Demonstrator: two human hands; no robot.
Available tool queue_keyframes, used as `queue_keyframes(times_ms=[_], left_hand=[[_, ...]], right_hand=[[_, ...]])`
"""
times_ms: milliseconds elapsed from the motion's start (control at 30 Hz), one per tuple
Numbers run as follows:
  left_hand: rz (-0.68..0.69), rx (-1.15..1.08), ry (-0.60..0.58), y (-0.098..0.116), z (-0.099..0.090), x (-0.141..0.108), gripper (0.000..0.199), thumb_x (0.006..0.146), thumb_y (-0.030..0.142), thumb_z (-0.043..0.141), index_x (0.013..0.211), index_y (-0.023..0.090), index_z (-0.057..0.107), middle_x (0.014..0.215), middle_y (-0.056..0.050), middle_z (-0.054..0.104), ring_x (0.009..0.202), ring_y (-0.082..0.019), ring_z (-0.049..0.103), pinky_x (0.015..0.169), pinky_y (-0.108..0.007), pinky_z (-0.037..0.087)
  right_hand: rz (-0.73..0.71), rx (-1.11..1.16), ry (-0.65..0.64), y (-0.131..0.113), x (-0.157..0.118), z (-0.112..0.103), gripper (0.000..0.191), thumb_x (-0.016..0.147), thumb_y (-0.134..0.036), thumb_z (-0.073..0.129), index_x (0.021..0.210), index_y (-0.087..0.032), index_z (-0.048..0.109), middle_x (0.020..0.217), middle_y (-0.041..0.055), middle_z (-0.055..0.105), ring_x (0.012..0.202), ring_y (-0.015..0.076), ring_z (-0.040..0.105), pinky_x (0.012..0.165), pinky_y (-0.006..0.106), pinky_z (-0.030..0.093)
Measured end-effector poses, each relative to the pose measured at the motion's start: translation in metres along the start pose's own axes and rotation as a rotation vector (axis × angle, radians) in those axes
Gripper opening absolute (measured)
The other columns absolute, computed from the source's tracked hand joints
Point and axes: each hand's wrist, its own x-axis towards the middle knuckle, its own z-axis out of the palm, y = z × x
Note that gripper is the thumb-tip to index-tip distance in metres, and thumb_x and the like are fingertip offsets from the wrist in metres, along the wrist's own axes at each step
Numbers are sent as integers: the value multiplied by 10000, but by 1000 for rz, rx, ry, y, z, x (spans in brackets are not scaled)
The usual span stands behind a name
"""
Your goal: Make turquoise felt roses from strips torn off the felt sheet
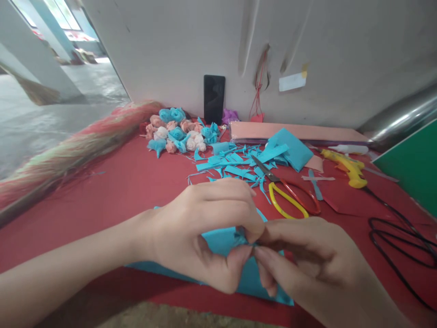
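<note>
My left hand [211,223] is closed, its thumb and index finger pinching a small gathered piece of blue crepe paper [241,235]. My right hand [307,259] meets it at the fingertips and pinches the same piece from the right. Most of that piece is hidden by the fingers. Under both hands a larger blue crepe paper sheet [252,279] lies flat near the front edge of the table. Just beyond lie scissors [269,175] with one yellow and one red handle, their blades partly over blue paper scraps [235,161].
Paper flowers [177,133] in blue, pink and white are heaped at the back left. A phone [214,98] leans on the grey panel. To the right lie a folded blue paper [290,148], a yellow glue gun [346,166] and its black cord [385,228]. A straw-like bundle [78,146] borders the left.
</note>
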Motion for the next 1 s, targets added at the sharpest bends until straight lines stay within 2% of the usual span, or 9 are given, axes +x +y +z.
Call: queue_keyframes(times_ms=[67,133,333,433,567,700,733,767,1000], left_hand=[[-29,-15,1,1,1,1,212,613,26,511,732,196,468,614,2,522,601,-134,479,707,-328,530],[-57,-45,15,2,2,1,225,593,21,509,732,193,468,625,1,518,604,-131,471,671,-309,523],[-156,-55,55,8,4,-3,215,624,17,498,743,195,475,646,3,524,619,-130,475,618,-280,496],[-176,-43,57,12,6,-4,220,628,13,484,747,199,477,650,4,527,622,-131,477,605,-271,488],[-210,-49,68,13,5,-2,192,649,50,493,765,203,483,669,-1,531,629,-140,495,621,-287,492],[-197,15,37,12,-1,1,197,641,72,520,793,194,493,691,0,562,647,-143,525,728,-333,493],[-202,28,32,12,-2,1,204,639,66,519,795,195,492,689,5,563,645,-139,527,738,-332,490],[-209,34,32,12,-2,1,210,638,60,516,795,197,490,685,10,562,643,-136,527,743,-329,489],[-227,33,56,13,0,4,208,629,42,509,769,193,483,669,19,554,631,-124,515,717,-305,474]], right_hand=[[-124,-111,105,-1,-3,1,177,709,-62,580,602,-201,605,494,-59,608,409,65,573,436,104,475],[-199,-195,150,-1,-5,1,156,722,-80,588,640,-210,616,543,-51,642,456,77,605,490,124,504],[-297,-415,90,1,-6,-3,192,862,-170,521,693,-211,602,557,-55,645,465,82,612,539,164,509],[-363,-503,105,2,-5,-6,209,880,-190,492,694,-215,585,566,-33,655,511,113,646,559,188,525],[-348,-455,70,0,-3,-7,207,847,-159,510,665,-223,584,546,-36,657,482,104,641,503,159,515],[-329,-396,218,2,1,-3,219,821,-127,529,628,-211,591,570,-22,683,442,99,625,469,160,503],[-392,-362,299,3,2,-2,267,822,-136,518,568,-208,559,504,-31,646,362,78,565,392,148,455],[-339,-354,277,3,3,0,248,790,-114,527,562,-204,565,493,-26,639,364,86,568,400,157,468],[-308,-230,318,2,6,0,175,696,-76,570,603,-211,631,491,-46,651,375,78,584,430,114,507]])
